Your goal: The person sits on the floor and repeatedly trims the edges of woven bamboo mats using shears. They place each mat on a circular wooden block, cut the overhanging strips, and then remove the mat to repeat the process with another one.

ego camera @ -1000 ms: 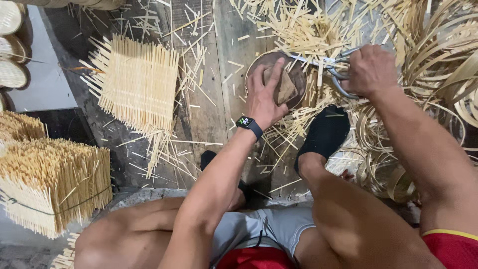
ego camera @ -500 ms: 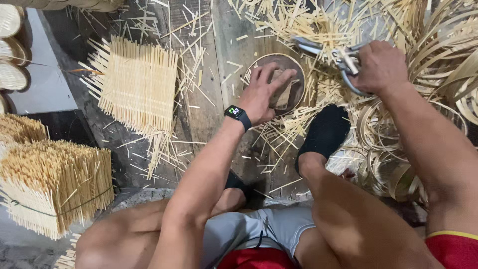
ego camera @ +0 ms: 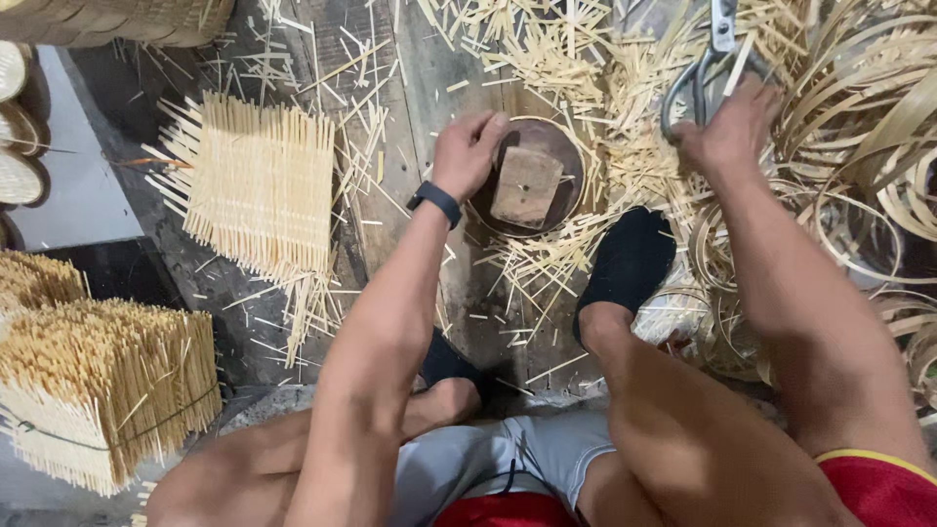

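My left hand (ego camera: 467, 151) grips the left rim of a round dark wooden disc (ego camera: 566, 166) lying on the plank floor. A small square wooden block (ego camera: 525, 185) sits on top of the disc. My right hand (ego camera: 732, 127) holds large metal shears (ego camera: 705, 60) by the handles, with the blades pointing away, up and to the right of the disc. A dark watch is on my left wrist. My foot in a black sock (ego camera: 630, 263) rests just below and to the right of the disc.
A woven bamboo mat (ego camera: 256, 185) lies to the left. Bundled stacks of mats (ego camera: 102, 385) stand at the lower left. Cut bamboo slivers (ego camera: 576, 68) litter the planks. Coiled bamboo hoops (ego camera: 859, 156) pile up on the right. Round baskets (ego camera: 20, 127) line the left edge.
My right hand has lifted the shears up and away from the disc. My left hand has slid from on top of the disc to its left rim, uncovering the wooden block.
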